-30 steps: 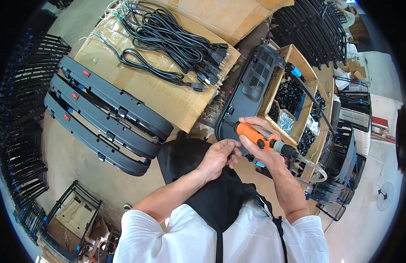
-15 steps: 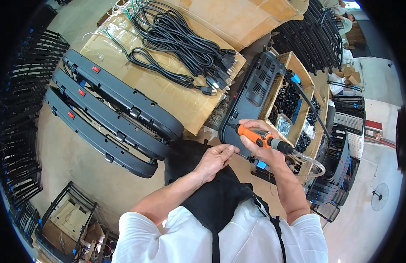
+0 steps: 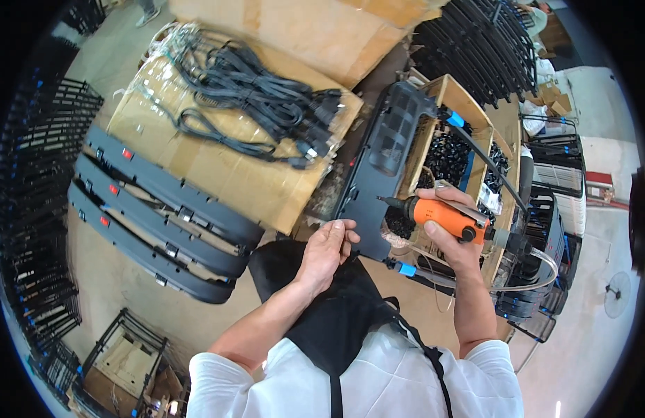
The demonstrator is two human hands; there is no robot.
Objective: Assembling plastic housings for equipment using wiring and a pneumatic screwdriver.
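Note:
My right hand is wrapped round an orange air screwdriver, whose clear hose loops off to the right. Its bit points left, over a long dark panel with a vented raised section at its far end. At the near end of that panel is my left hand, fingers curled and thumb against them. Whatever the left fingers hold, if anything, is too small to make out. A black bar with blue end pieces runs beside the panel, across a wooden box of small black parts.
Bundled black power cables lie on cardboard ahead. Three long dark housings with red switches stand at the left. Racks of black frames are stacked at the far right and along the left. A fan stands at the right.
My right hand has drawn the screwdriver to the right, and its bit has left the panel's edge. The left hand has shifted slightly left with its fingers curled. The whole view has turned a little.

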